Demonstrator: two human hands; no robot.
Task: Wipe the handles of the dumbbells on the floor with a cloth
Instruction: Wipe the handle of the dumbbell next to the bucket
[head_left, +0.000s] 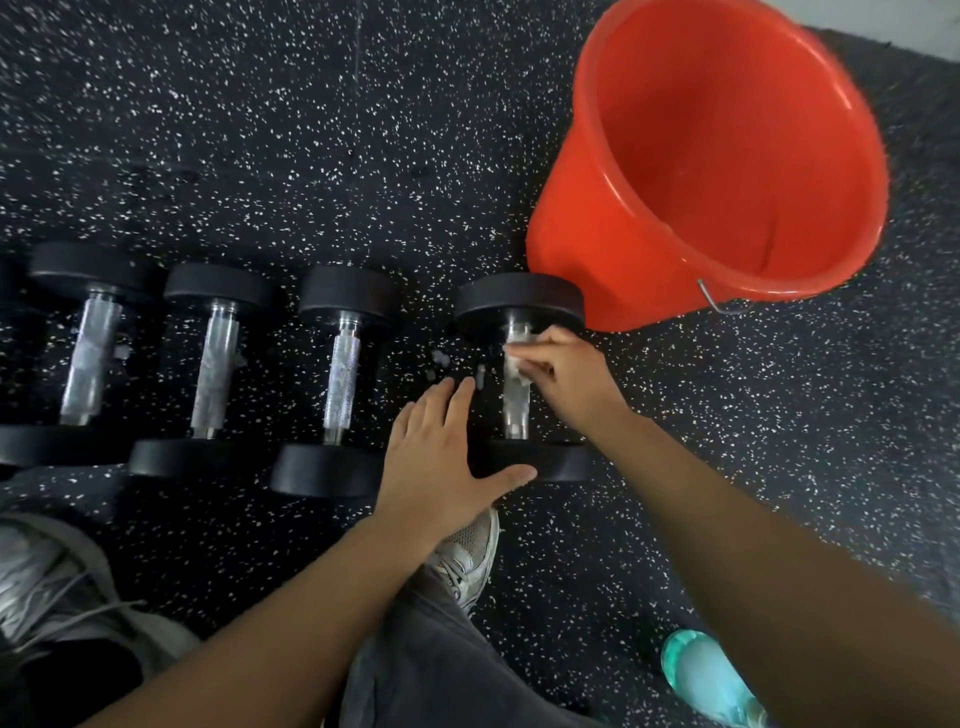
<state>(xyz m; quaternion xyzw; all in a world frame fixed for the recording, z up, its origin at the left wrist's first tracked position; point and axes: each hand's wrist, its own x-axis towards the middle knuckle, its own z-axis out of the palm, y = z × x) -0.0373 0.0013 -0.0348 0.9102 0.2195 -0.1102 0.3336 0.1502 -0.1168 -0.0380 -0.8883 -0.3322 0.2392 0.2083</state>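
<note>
Several black dumbbells with metal handles lie in a row on the speckled rubber floor (260, 156). My right hand (563, 371) grips a small white cloth (517, 358) against the upper part of the handle of the rightmost dumbbell (517, 306). My left hand (441, 457) lies flat with straight fingers on that dumbbell's near head, thumb spread to the right. To the left lie a third dumbbell (340, 382), a second dumbbell (213, 374) and a far-left dumbbell (88, 358).
An orange bucket (587, 208) with a metal handle stands just behind and right of the rightmost dumbbell. A teal bottle (701, 675) lies at the lower right. My shoe (467, 556) and trouser leg are below the left hand. Small bits of debris lie between the two right dumbbells.
</note>
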